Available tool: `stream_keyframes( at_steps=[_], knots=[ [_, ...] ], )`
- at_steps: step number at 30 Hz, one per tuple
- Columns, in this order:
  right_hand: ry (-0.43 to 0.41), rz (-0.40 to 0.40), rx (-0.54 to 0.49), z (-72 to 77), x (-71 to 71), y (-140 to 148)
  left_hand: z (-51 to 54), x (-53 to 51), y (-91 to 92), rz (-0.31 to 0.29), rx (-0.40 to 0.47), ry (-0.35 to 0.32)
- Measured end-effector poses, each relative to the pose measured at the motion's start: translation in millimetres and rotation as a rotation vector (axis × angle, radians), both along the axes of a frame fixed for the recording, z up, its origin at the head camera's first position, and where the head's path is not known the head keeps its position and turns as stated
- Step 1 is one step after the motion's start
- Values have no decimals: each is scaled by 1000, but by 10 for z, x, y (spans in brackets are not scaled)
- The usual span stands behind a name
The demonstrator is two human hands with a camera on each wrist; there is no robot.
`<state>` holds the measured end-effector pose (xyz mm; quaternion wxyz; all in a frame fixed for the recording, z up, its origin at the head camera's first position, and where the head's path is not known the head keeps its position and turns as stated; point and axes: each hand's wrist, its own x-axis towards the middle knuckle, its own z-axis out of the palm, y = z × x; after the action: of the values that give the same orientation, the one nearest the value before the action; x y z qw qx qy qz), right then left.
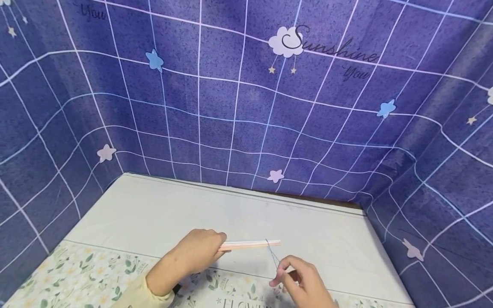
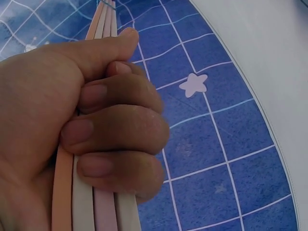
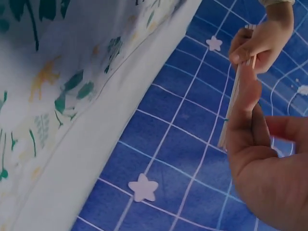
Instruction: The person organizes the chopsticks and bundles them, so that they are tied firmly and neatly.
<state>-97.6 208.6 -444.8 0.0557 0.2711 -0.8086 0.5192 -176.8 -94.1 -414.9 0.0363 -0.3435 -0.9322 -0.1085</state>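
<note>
My left hand (image 1: 198,251) grips a bundle of long, thin flat strips (image 1: 248,245), with its fingers curled round them. In the left wrist view the strips (image 2: 83,207) are orange, white and pale pink, lying side by side. A thin blue string (image 1: 274,256) loops round the bundle near its right end and runs down to my right hand (image 1: 303,280). Thumb and finger of that hand pinch the string, a little below and to the right of the bundle. In the right wrist view, the right fingers cover part of the strips (image 3: 224,137).
Both hands are above a table with a white surface (image 1: 185,205) and a floral cloth (image 1: 77,269) along the near side. A dark blue curtain (image 1: 215,107) with a grid and stars hangs behind the table and at both sides.
</note>
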Motion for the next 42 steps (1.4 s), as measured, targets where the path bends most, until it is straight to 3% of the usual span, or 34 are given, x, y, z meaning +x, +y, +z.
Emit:
stream_keyframes(
  at_steps=[2, 4, 6, 8, 12, 17, 24, 29, 33, 38, 42],
  knots=[
    [-262, -71, -24, 22, -4, 23, 7, 5, -13, -4, 2, 10],
    [-454, -119, -42, 38, -28, 52, 17, 10, -23, -16, 4, 19],
    [-559, -155, -51, 45, -53, 70, 32, 16, -26, -39, 8, 14],
    [-582, -178, -64, 40, -67, 80, 48, 23, -23, -68, 11, 6],
    [-486, -255, -82, 30, -56, 65, 80, 43, -14, -97, 16, -16],
    [-306, -323, 16, 68, -38, 63, 93, 68, -4, -115, 20, -23],
    [-234, -308, 177, 193, -40, 117, 61, 110, 59, -169, 38, -57],
    [-130, -296, 353, 222, -14, 85, -3, 136, 116, -150, 22, -29],
    [22, -293, 447, 198, 26, 4, -90, 153, 213, -146, -16, 31],
    [286, -273, 498, 111, 49, -74, -83, 147, 285, -105, -55, 116],
    [380, -272, 485, 78, 60, -84, -23, 121, 261, -62, -59, 124]
  ],
)
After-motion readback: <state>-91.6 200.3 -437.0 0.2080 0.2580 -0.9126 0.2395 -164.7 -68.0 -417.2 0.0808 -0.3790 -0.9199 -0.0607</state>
